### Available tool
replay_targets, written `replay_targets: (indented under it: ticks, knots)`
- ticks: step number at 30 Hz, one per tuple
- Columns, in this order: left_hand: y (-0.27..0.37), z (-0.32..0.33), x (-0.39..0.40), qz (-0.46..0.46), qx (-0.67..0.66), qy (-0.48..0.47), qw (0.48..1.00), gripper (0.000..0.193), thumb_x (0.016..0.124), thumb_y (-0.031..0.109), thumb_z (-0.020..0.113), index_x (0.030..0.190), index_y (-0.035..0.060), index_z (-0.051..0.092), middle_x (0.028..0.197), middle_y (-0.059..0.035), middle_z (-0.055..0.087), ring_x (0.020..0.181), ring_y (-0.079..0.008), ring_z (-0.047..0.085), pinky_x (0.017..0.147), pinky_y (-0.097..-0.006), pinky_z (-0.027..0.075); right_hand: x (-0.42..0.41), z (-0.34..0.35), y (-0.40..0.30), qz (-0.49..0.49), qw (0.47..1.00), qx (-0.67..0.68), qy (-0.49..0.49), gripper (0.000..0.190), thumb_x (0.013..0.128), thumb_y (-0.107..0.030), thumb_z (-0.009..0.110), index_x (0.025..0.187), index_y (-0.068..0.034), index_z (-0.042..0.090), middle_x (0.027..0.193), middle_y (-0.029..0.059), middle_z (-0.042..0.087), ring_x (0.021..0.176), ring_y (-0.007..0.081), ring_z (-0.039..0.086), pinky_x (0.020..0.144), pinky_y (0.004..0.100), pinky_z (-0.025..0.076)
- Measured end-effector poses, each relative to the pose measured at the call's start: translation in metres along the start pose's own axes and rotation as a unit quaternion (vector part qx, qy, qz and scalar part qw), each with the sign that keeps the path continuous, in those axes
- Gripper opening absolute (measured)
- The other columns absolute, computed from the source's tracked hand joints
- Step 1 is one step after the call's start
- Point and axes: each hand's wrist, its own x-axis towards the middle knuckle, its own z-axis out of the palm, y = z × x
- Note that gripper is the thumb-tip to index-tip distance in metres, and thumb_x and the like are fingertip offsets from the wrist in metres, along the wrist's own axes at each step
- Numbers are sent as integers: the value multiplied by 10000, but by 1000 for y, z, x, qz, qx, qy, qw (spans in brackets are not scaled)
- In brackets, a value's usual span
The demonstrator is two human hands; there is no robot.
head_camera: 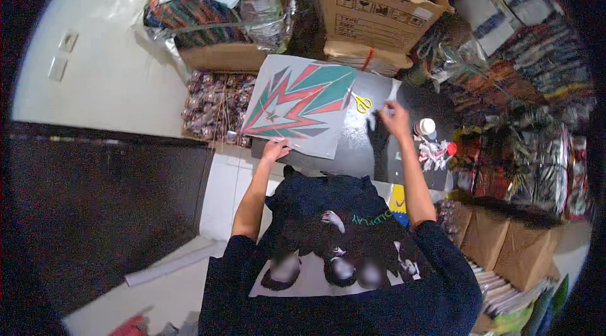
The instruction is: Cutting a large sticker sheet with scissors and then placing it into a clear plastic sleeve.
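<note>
A whitish sheet (326, 144) printed with red, green and grey angular shapes and a star lies on a dark glossy tabletop (355, 165). At its lower edge, my left hand (276, 150) has its fingers on the border and appears to pinch it. My right hand (396, 120) is over the table to the right of the sheet, fingers bent. A narrow pale strip (394, 89) runs up from its fingertips; I cannot tell whether they grip it. Scissors with yellow handles (362, 103) lie between the sheet and that hand, blades towards the sheet's right edge.
Right of my right forearm stand a white-lidded jar (426, 126) and crumpled white scraps (432, 154) beside a red cap (452, 148). Beyond the table are an open cardboard box (374, 23) of printed sheets and plastic-wrapped bundles (199, 14). Packed goods (516, 146) crowd the right side.
</note>
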Motion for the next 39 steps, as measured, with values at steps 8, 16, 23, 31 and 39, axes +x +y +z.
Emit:
replay_targets:
  ticks: [8,16,23,31,39]
  knots:
    - [10,-22,3,-47,100,-95,989,461,808,425,615,1002,11,553,902,-123,658,711,-180,658,504,-228,493,-32,47,14,157,984,-85,25,493,657,-287,725,1024,-4,557,1008,197,571,937,343,547,824,410,436]
    - [42,-37,-14,286,357,-20,889,295,764,277,663,832,5,569,723,-143,637,635,-185,627,577,-301,475,-41,21,-6,150,980,-76,105,472,686,-240,708,1051,2,533,1202,244,482,1139,363,451,970,380,360]
    - [57,-27,-16,417,513,61,747,540,699,370,689,1117,62,541,1293,-215,371,1191,-340,363,928,-466,344,-85,59,-43,175,984,-35,3,431,699,-219,694,1027,17,543,1206,219,498,1108,353,488,933,367,398]
    - [45,0,-8,356,603,63,711,795,689,490,664,1345,182,337,1404,-262,128,1279,-455,127,1006,-603,142,-120,68,-18,69,994,-79,-10,457,715,-215,680,1094,-8,531,1220,191,490,1127,333,468,960,374,375]
    - [41,11,-10,331,610,53,718,785,688,500,665,1337,194,348,1409,-247,122,1283,-458,120,1004,-608,132,-53,73,-26,15,997,-58,-53,480,735,-182,650,1157,-19,493,1243,186,470,1147,347,447,969,382,366]
